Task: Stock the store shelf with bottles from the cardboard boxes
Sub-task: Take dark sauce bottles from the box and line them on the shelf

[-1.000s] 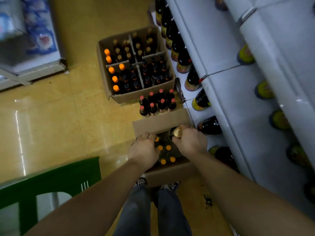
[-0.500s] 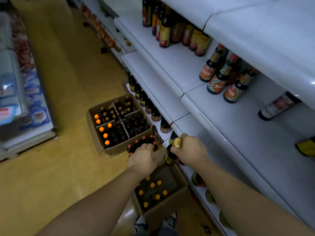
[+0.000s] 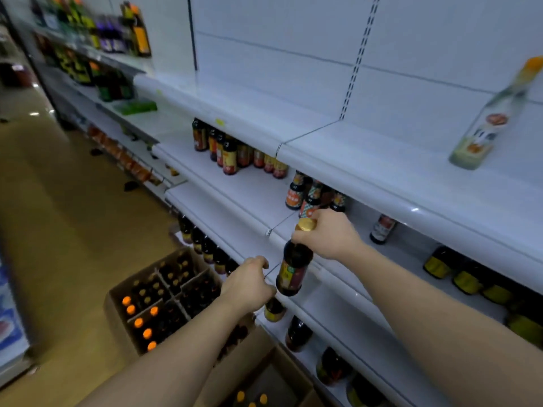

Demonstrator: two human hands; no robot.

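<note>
While my right hand grips the dark bottle by the neck under its gold cap, the bottle hangs upright in the air at the front lip of the white shelf, not set down. Left hand is curled, just beside the bottle's base, nothing visible in it. Two open cardboard boxes sit below on the floor: divider box and nearer box.

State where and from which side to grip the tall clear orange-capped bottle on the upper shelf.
Probably round the slim middle of the tall clear orange-capped bottle, from the aisle side: it stands alone, backed by the white back panel.
</note>
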